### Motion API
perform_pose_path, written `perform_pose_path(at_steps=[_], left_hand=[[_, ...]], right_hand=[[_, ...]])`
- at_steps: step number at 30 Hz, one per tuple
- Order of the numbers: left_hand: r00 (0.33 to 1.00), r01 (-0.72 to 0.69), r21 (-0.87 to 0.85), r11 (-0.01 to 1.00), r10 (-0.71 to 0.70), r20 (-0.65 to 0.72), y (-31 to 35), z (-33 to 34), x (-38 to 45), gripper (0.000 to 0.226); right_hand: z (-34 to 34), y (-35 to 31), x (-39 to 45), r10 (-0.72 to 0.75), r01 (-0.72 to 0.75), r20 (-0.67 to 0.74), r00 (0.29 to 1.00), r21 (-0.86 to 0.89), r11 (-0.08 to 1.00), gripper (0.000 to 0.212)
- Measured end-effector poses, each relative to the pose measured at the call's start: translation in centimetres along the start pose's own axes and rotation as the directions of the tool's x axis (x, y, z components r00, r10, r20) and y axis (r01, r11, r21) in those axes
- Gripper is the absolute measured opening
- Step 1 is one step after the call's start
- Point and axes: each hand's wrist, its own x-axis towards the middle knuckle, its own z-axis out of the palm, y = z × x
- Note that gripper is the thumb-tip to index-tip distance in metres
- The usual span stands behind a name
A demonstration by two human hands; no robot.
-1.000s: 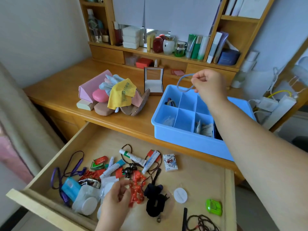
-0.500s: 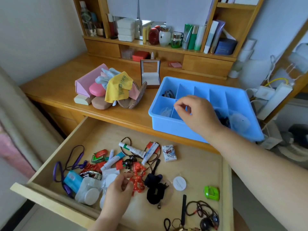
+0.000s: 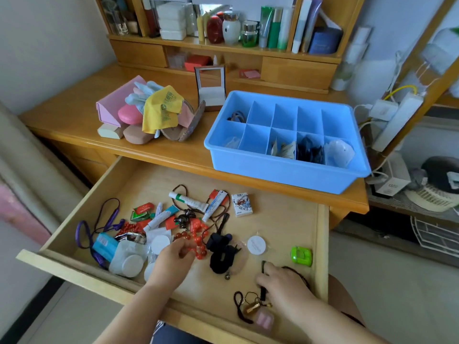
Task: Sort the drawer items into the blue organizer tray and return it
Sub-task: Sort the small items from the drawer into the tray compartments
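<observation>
The open drawer [image 3: 285, 219] juts out below the wooden counter [image 3: 74, 115], and both hands are down inside it. The left hand [image 3: 171, 259] has its fingers curled and pinches a string of red beads [image 3: 196, 240] near the middle of the drawer. The right hand [image 3: 280, 279] lies palm down at the drawer's front right, fingers bent over a dark stick [image 3: 263, 281] and a dark cord [image 3: 295, 271]; whether it really grips either one cannot be told. Just in front of it lie a black cord with a gold charm [image 3: 250, 306] and a pink piece [image 3: 264, 321]. Between the hands sits a black hair clip [image 3: 221, 254], with a round white disc [image 3: 256, 245] and a green gadget [image 3: 301, 255] to its right. Farther back are two white tubes [image 3: 188, 199], a small printed box [image 3: 241, 204], red packets [image 3: 142, 212], a purple strap [image 3: 109, 219], a blue packet [image 3: 105, 245] and a clear case [image 3: 128, 259] at the left. The blue tray [image 3: 285, 170] stands on the counter behind the drawer, at its right end, well apart from both hands. Its compartments hold hair ties [image 3: 236, 116] at the back left, and along the front row a clear bag, paper packets [image 3: 283, 150], dark items [image 3: 310, 150] and a white pouch [image 3: 339, 150]. Left of the tray is a heap of cases under a yellow cloth [image 3: 161, 110].
</observation>
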Motion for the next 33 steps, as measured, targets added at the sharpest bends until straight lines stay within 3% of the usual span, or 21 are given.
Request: perform_pose_path(at_steps=[2,4,8,11,14,17,19,21,23,26,30,31,33], left_hand=[[1.0,0.004,0.002,1.0,-0.004,0.002,-0.1,0.0,0.1,0.018],[1.0,0.011,0.001,1.0,-0.011,0.004,-0.2,0.0,0.2,0.019],[1.0,0.024,-0.008,1.0,-0.024,0.002,-0.4,0.0,0.2,0.022],[1.0,0.024,0.002,1.0,-0.024,0.01,-0.3,-0.1,0.3,0.02],[1.0,0.014,0.011,1.0,-0.014,0.01,-0.1,-0.1,0.2,0.019],[1.0,0.011,0.015,1.0,-0.012,0.013,0.0,0.0,0.2,0.016],[1.0,0.01,0.012,1.0,-0.01,0.013,0.0,0.0,0.2,0.016],[1.0,0.01,0.01,1.0,-0.01,0.011,0.0,0.0,0.2,0.016],[1.0,0.008,0.013,1.0,-0.008,0.009,-0.1,0.1,0.2,0.015],[1.0,0.008,-0.012,1.0,-0.008,0.011,-0.1,0.1,0.3,0.014],[1.0,-0.001,0.001,1.0,0.001,0.015,-0.1,0.1,0.2,0.015],[1.0,-0.007,0.011,1.0,0.007,0.014,0.0,0.1,0.1,0.014],[1.0,-0.016,0.022,1.0,0.016,0.009,0.1,0.0,0.1,0.014]], right_hand=[[0.0,0.0,0.5,-0.05,0.043,-0.049,0.998,-0.133,0.99,0.027],[0.2,0.3,1.0,-0.084,0.078,-0.065,0.994,-0.091,0.993,0.021],[-0.5,1.5,1.0,0.155,-0.097,-0.264,0.952,0.218,0.971,0.016],[-1.4,2.0,0.3,0.256,-0.197,-0.226,0.94,0.255,0.947,0.012],[-1.5,1.1,0.1,0.117,-0.075,-0.32,0.94,0.141,0.987,0.018],[-0.9,-2.4,0.5,0.005,0.019,-0.175,0.985,0.136,0.991,0.022],[-0.1,-4.6,1.4,0.071,-0.07,-0.004,0.998,0.062,0.996,0.028],[0.5,-6.3,2.3,0.109,-0.103,0.086,0.99,-0.067,0.992,0.025],[0.8,-7.1,2.7,0.106,-0.096,0.15,0.983,-0.067,0.993,0.021],[0.5,-6.4,2.4,0.114,-0.129,0.079,0.99,0.214,0.968,0.007],[-2.3,-2.7,1.5,0.248,-0.228,0.085,0.965,0.736,0.637,0.018],[-3.3,-1.4,1.2,0.262,-0.231,0.088,0.961,0.776,0.587,0.017],[-5.2,1.2,0.6,0.302,-0.247,0.069,0.951,0.756,0.606,0.012]])
